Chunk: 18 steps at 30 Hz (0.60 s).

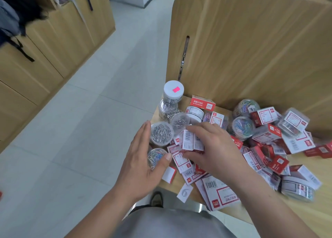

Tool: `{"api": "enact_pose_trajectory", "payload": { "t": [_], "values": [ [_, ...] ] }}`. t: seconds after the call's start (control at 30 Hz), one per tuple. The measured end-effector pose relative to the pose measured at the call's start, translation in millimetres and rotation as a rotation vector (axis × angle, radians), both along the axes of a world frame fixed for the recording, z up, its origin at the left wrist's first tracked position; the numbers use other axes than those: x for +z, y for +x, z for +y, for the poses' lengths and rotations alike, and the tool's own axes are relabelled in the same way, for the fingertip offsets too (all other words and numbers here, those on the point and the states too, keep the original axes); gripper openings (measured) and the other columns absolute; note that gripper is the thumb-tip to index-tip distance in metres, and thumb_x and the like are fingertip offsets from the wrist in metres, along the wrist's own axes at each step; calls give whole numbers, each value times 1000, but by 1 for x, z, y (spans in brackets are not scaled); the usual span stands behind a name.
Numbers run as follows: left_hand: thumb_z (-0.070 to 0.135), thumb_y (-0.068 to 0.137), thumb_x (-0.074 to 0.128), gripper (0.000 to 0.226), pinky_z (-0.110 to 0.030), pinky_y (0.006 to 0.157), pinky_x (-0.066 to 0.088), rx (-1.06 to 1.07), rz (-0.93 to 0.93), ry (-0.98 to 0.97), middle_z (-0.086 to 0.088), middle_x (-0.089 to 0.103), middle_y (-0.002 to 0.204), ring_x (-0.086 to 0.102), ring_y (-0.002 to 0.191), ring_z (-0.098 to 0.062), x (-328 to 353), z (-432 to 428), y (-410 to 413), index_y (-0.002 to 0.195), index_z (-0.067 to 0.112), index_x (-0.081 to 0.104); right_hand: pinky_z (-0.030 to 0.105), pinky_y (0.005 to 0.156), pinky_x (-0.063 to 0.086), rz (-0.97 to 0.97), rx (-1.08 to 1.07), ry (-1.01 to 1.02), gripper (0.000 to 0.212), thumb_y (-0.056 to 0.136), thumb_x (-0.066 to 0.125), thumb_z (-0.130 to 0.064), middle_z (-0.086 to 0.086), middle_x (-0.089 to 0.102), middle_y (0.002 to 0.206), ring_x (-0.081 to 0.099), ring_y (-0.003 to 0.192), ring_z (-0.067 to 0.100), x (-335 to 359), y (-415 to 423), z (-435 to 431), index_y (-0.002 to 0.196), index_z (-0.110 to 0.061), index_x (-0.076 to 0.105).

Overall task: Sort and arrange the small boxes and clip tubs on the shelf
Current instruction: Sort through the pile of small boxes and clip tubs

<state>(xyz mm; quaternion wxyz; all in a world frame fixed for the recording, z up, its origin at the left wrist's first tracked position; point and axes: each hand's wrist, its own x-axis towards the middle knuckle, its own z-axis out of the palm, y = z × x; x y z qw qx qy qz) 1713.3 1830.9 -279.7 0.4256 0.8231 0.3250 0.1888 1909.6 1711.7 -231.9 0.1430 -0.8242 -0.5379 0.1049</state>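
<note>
A heap of small red-and-white boxes (265,157) and clear clip tubs covers the wooden shelf (305,218). My right hand (213,148) grips a small stack of white boxes with barcodes (188,140) near the shelf's left corner. My left hand (142,158) is flat with straight fingers at the shelf's left edge. Its thumb touches a tub of coloured clips (155,156), and its fingers lie beside a tub of silver clips (160,133). A taller tub with a white lid and pink sticker (173,91) stands at the back left corner.
A tall wooden panel (251,49) rises behind the shelf. More tubs of coloured clips (242,127) and larger boxes (221,192) lie among the pile. Tiled floor (80,130) and wooden cabinets (45,58) with hanging bags are to the left.
</note>
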Motion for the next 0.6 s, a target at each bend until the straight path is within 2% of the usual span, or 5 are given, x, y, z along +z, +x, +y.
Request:
{"api": "enact_pose_trajectory", "payload": {
  "t": [0.13,0.3,0.43,0.47,0.6],
  "values": [
    [73,86,52,93,-31,123,27,20,15,-5,20,12,168,12,153,5,3,3,2,160,46,1,42,95,50,-5,62,-10,70,68,84,-51,-9,60,129,57,117,22,6,2,-8,131,-31,59],
    [75,84,53,95,-31,123,25,15,46,-22,22,13,167,11,153,4,4,9,3,162,37,12,31,91,45,0,-25,17,71,71,84,-56,-14,62,122,55,114,14,18,4,-20,133,-32,60],
    [73,86,58,95,-2,111,11,14,49,11,37,5,160,4,151,11,16,12,4,161,41,10,28,82,44,24,-206,145,68,73,83,-59,-17,61,112,53,106,7,38,12,-35,130,-31,62],
    [73,85,59,94,-1,110,12,10,47,22,34,6,162,4,151,11,20,13,5,161,41,12,28,81,43,-3,-249,145,65,73,83,-58,-15,62,109,53,104,9,41,18,-36,129,-29,63],
    [72,85,59,88,-28,118,21,0,80,84,22,13,167,10,153,2,32,20,13,159,36,28,43,87,48,-165,-324,74,60,75,82,-54,0,68,109,56,104,28,41,51,-13,122,-20,66]
  ]
}}
